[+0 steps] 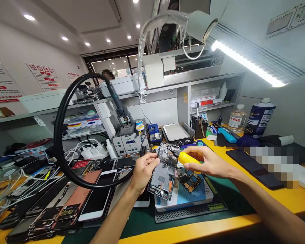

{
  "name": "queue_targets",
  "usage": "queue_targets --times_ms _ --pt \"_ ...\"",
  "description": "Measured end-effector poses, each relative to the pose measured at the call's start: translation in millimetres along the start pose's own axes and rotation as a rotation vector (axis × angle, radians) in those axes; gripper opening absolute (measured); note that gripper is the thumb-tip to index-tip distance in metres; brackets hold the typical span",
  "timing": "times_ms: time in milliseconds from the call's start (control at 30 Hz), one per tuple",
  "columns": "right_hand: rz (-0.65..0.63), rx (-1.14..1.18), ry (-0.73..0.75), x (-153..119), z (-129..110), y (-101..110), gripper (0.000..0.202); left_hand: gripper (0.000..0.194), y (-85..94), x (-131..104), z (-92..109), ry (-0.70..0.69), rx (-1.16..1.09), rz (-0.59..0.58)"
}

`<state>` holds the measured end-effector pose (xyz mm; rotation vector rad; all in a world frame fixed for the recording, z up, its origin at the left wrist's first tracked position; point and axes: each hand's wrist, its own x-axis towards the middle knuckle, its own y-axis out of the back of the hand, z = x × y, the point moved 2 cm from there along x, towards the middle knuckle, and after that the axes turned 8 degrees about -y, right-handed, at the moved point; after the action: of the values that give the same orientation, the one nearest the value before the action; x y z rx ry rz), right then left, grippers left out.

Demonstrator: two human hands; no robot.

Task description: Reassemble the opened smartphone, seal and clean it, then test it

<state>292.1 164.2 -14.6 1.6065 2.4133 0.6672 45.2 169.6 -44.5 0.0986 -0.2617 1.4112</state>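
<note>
My left hand [144, 171] grips the left edge of an opened phone frame [164, 178], its inner parts facing up and tilted. In my right hand [208, 159] is a yellow bottle-like tool [188, 159], whose dark tip reaches the upper part of the frame. Beneath and to the right, a bare circuit board [189, 180] lies on a blue and white box [205, 195]. That box rests on a grey perforated mat [188, 214].
Several phones, one white-edged [99, 195], lie at the left near tangled white cables [22, 179]. A black hose [58, 135] loops beside my left arm. Behind stands a soldering station [129, 144]. A dark phone panel [254, 168] lies right; a lamp [246, 61] hangs above.
</note>
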Motion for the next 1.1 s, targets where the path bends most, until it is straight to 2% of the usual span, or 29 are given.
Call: queue_targets --times_ms 300,633,767,1100 --pt "0.034 -0.298 0.018 -3 -19 -4 0.027 0.034 -1.6 -3 0 -0.002 -0.036 0.062" --pt "0.079 -0.519 0.036 1 -36 -3 0.022 0.034 -6.2 -6 5 -0.027 -0.062 0.105" --pt "0.086 -0.539 0.020 2 -39 -3 0.029 0.034 -6.7 -7 6 -0.036 -0.061 0.102" --pt "0.112 -0.512 0.088 1 -53 2 0.028 0.032 -6.8 -7 7 -0.067 -0.046 0.083"
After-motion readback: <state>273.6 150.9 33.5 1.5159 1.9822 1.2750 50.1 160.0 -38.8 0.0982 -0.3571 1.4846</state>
